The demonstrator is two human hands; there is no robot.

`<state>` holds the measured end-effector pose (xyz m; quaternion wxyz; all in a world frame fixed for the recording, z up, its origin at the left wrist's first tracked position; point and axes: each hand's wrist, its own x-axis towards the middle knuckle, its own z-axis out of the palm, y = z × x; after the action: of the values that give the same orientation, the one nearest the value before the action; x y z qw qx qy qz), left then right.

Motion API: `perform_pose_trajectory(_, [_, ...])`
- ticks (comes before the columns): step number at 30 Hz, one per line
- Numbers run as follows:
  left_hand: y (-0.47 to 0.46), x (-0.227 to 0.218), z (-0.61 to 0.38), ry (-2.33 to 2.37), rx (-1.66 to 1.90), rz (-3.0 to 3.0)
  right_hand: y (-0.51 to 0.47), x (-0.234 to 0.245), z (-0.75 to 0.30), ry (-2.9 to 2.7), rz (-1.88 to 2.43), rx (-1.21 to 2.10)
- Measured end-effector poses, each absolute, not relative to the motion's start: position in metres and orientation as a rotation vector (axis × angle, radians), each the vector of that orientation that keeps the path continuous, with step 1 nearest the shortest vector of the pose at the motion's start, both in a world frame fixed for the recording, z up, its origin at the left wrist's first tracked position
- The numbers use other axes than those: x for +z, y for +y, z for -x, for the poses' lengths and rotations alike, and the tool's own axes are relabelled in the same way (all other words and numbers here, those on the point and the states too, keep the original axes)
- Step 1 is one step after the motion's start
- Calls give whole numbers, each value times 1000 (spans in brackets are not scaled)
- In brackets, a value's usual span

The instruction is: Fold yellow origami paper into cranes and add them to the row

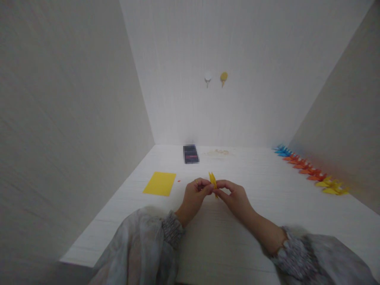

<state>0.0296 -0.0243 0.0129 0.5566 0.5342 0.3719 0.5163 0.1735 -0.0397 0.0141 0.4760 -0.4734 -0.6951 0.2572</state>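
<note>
Pinching folded yellow paper in left hand and right hand, right of yellow sheet on counter. Seeing pixelated dark object beyond sheet, rightward; row of paper figures well right of sheet.

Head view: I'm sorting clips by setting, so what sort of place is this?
Probably an indoor paper-craft spot: a white table with pale walls on three sides, a row of folded paper figures along the right, and a folded yellow piece in the left hand and right hand.
</note>
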Motion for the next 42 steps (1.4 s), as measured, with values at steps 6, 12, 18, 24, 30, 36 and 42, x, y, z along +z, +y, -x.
perform_pose_trajectory(6, [-23,11,-29,888,1221,-1337,-37,11,-175,-1543,1044,875])
perform_pose_trajectory(12, [-24,13,-29,894,1225,-1357,-35,8,-175,-1497,995,999])
perform_pose_trajectory(18, [-22,13,-30,893,1227,-1374,-36,9,-174,-1535,1036,902])
perform_pose_trajectory(24, [-22,11,-31,914,1257,-1479,-39,13,-169,-1629,1124,674])
perform_pose_trajectory(30, [-24,13,-32,976,1233,-1566,-42,16,-167,-1669,1180,597])
perform_pose_trajectory(36, [-25,14,-31,987,1242,-1590,-42,17,-169,-1678,1101,644])
perform_pose_trajectory(42, [-25,14,-29,959,1260,-1502,-38,11,-170,-1593,1121,737])
